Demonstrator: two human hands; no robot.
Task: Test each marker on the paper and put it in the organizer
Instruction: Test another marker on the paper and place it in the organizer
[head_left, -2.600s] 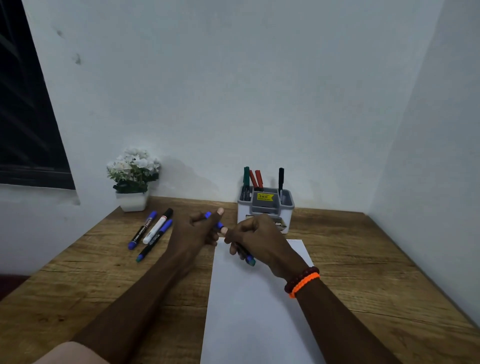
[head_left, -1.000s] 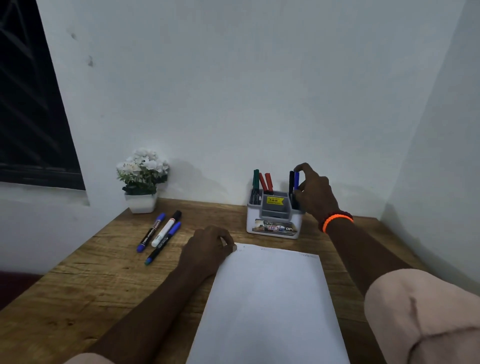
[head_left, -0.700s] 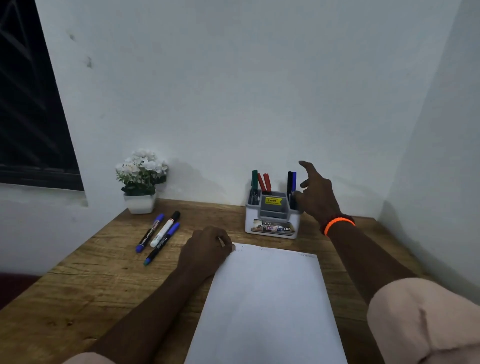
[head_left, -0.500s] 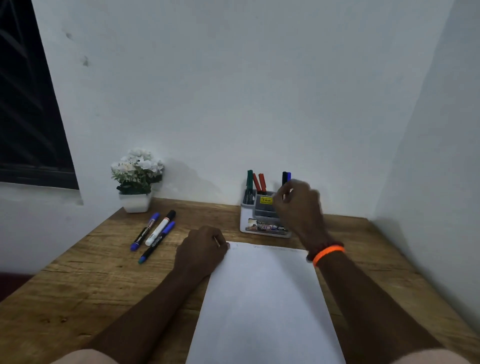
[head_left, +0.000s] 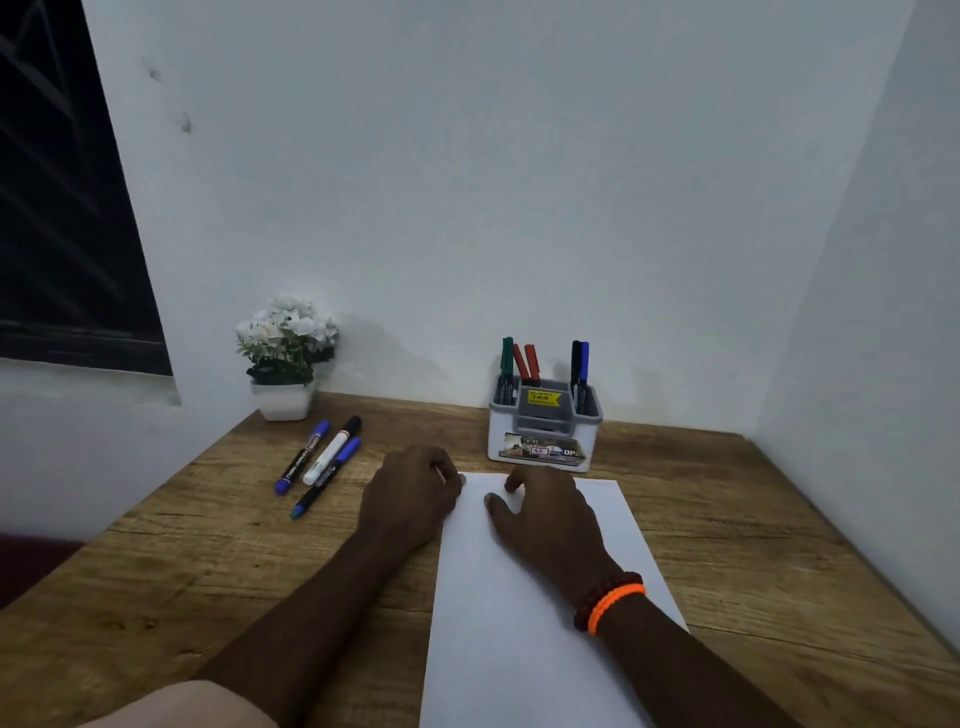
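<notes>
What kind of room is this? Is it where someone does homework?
Probably a small desk corner at home: a wooden desk against white walls, an organizer of markers, paper, and a little flower pot.
</notes>
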